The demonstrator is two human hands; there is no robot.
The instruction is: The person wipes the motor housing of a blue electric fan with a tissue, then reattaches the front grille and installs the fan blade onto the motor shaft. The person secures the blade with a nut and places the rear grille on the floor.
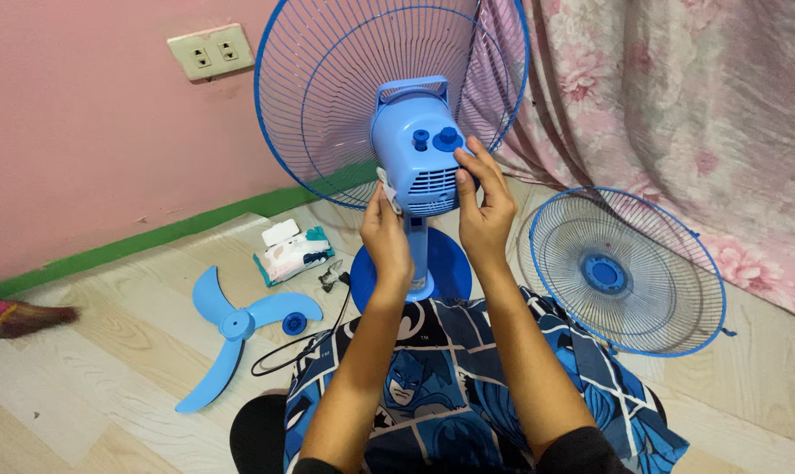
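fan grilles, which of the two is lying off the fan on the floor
The grille on the right, flat on the floor by the curtain. The other grille stands upright on the fan motor, which both hands touch.

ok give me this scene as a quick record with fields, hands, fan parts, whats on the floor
left hand: presses a white wipe to the side of the blue motor housing
right hand: steadies the housing's other side, fingers near its top knob
rear grille: still mounted, upright behind the motor
front grille: off, standing against the curtain at right
blade: off, flat on the wood floor at left
wipes pack: on the floor near the blade
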